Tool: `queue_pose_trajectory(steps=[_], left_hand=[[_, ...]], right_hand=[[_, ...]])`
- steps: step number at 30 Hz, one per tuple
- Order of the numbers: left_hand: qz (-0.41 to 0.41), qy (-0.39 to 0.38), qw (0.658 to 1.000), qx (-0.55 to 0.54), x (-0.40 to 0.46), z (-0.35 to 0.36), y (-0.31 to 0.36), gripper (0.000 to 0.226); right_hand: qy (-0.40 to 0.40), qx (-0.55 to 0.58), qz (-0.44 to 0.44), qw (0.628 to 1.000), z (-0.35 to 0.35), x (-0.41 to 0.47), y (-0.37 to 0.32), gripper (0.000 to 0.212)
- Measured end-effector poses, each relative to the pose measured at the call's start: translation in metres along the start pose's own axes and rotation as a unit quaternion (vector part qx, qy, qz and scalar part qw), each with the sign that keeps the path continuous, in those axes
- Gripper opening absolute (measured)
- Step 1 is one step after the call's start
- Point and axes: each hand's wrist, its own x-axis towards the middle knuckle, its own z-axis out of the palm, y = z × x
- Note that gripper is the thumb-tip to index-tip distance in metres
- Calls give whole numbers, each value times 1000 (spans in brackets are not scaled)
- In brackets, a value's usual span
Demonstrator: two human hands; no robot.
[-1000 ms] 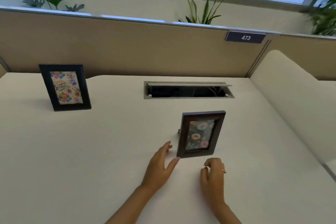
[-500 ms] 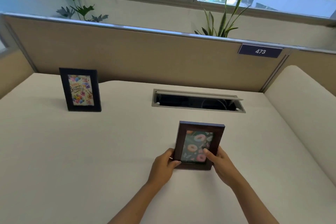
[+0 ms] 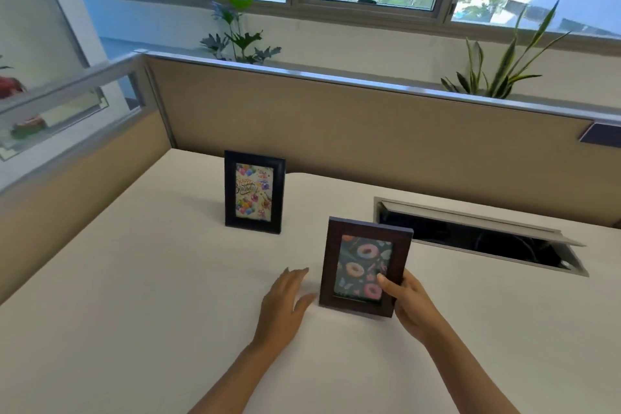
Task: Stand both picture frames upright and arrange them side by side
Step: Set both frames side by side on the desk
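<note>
A brown frame with a donut picture [image 3: 364,265] stands upright on the white desk [image 3: 134,296], near its middle. My right hand [image 3: 408,301] grips the frame's lower right edge, thumb on the front. Just left of the frame, my left hand [image 3: 285,299] hovers flat with fingers apart, off the frame. A black frame with a birthday card [image 3: 253,191] stands upright farther back and to the left, a gap of desk between the two frames.
An open cable hatch [image 3: 477,235] is sunk into the desk right of the brown frame. A beige partition [image 3: 369,131] closes the back and left sides. Plants [image 3: 240,33] stand behind it under the window.
Both hands took hold of the brown frame, then my left hand let go. The brown frame now sits nearer the black frame. The view has swung left.
</note>
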Motion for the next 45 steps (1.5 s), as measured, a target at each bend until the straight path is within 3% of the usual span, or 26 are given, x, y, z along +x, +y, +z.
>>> queue_pose_trajectory(steps=[2,4,7,10,13,17,19,21,24,45], left_hand=[[-20,38,994,98,10,-26,-34,94],[-58,71,984,155,21,-53,-65,109],[-83,84,962,245,34,-80,-102,106],[-76,79,953,283,53,-100,-125,94],[-73,95,968,219,79,-116,-131,79],[-69,129,989,7,118,-140,-127,48],[-88,102,989,-65,137,-149,-123,47],[-115,57,986,-107,153,-156,-122,47],[-122,28,987,-102,168,-161,-127,39],[-122,25,990,-67,172,-161,-132,34]], right_hand=[[-9,-4,-6,1000,21,23,-4,63],[-5,7,-10,1000,38,49,-6,66],[17,24,-14,999,49,80,-7,40],[36,24,-16,999,64,107,-11,32],[38,12,-18,999,72,129,-15,33],[33,4,-14,999,79,150,-18,63],[31,9,-18,999,80,159,-19,61],[25,6,-21,999,79,166,-19,72],[12,-7,-24,1000,80,171,-19,96],[20,-26,-14,999,84,176,-18,104]])
